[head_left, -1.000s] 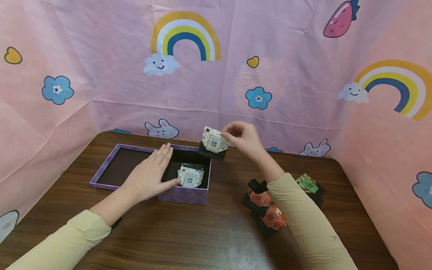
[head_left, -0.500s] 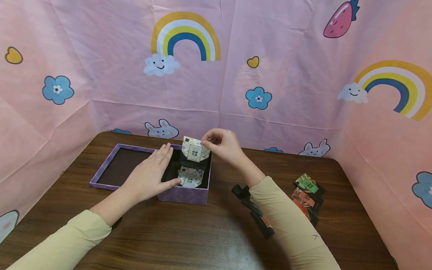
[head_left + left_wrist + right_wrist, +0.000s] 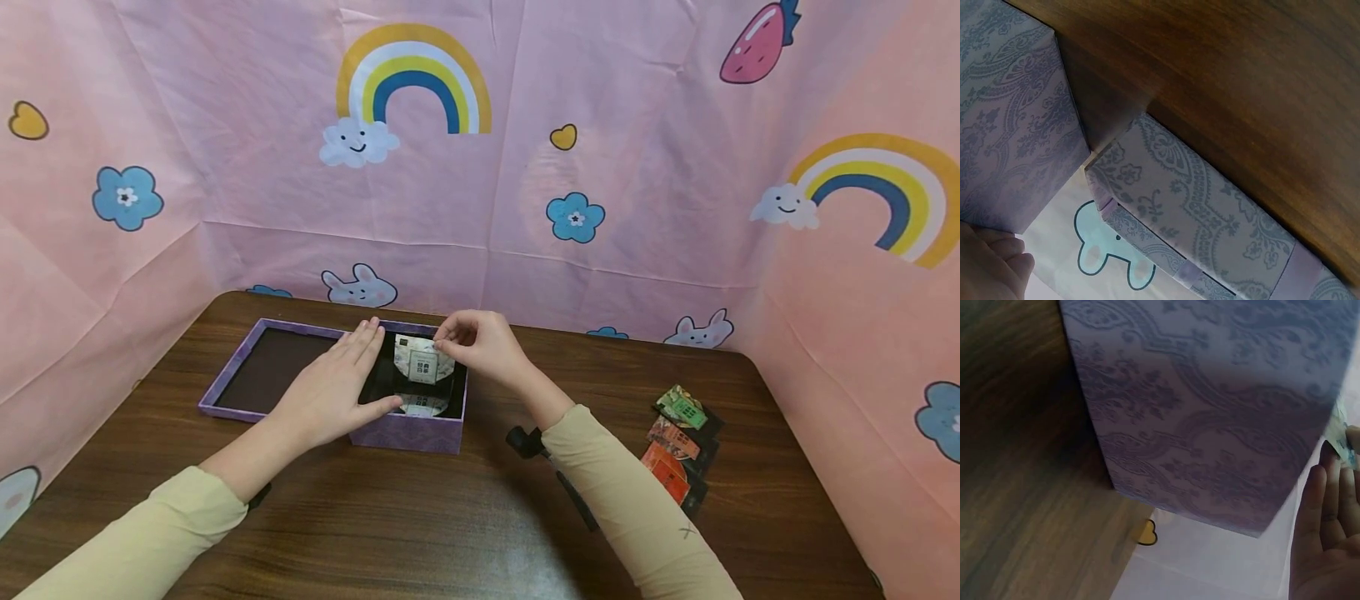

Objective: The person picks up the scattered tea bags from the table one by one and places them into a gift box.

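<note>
A purple patterned box (image 3: pixel 408 434) stands in the head view, with a dark interior. The right hand (image 3: pixel 483 346) pinches the corner of a white and black packet (image 3: pixel 422 364) over the box's opening. Below that packet, inside the box, lies another white packet (image 3: pixel 424 406), partly covered. The left hand (image 3: pixel 326 392) lies with straight fingers across the box's left side, its thumb along the front rim. In the left wrist view, fingertips (image 3: pixel 1007 262) show beside the box wall (image 3: pixel 1022 119). The right wrist view shows the right hand (image 3: pixel 1329 531) beside the box wall (image 3: pixel 1210 412), holding the packet (image 3: pixel 1339 435).
An open purple lid or tray (image 3: pixel 232 367) lies left of the box. Green (image 3: pixel 684 408) and red (image 3: pixel 667 472) packets overlap at the table's right. A black object (image 3: pixel 525 442) shows beside the right sleeve, which hides part of the table. A printed cloth stands behind.
The right hand has moved left and down with its packet, from beyond the box's right rear corner to over its opening. The left hand has stayed in place. More red packets show at right.
</note>
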A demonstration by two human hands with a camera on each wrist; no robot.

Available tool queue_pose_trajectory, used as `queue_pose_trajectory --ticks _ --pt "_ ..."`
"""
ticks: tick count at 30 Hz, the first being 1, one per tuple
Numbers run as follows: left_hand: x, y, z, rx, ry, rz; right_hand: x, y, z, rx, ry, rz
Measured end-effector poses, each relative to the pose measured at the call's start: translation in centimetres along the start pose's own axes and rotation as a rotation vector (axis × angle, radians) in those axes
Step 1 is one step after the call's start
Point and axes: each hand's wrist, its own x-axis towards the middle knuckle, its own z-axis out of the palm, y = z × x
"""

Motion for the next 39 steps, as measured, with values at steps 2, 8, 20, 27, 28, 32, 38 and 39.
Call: queue_pose_trajectory --ticks 2,8,20,27,28,32,38,39 --pt "0.0 0.0 0.0 -0.002 -0.001 0.002 -0.2 0.2 0.3 0.001 -0.013 -0.002" --pt "0.0 0.0 -0.1 0.004 -0.002 0.005 -0.6 0.5 1.0 -0.026 -0.038 0.0" --pt "0.0 -0.1 -0.2 0.018 0.001 0.008 -1.2 0.3 1.6 -0.199 -0.029 -0.045" --pt "0.0 -0.2 -0.2 0.011 0.003 0.007 -1.7 0.5 1.9 -0.269 -0.025 -0.094" --pt "0.0 -0.2 -0.2 0.009 0.003 0.006 -1.7 0.5 2.0 -0.285 -0.025 -0.102" --pt "0.0 -0.2 -0.1 0.006 0.002 0.006 -1.7 0.5 2.1 -0.316 -0.013 -0.112" --pt "0.0 -0.1 0.1 0.001 -0.001 0.005 -1.7 0.7 1.7 -0.255 0.015 -0.096" --pt "0.0 -0.1 0.1 -0.001 -0.002 0.003 -1.7 0.8 1.5 -0.244 0.025 -0.09"
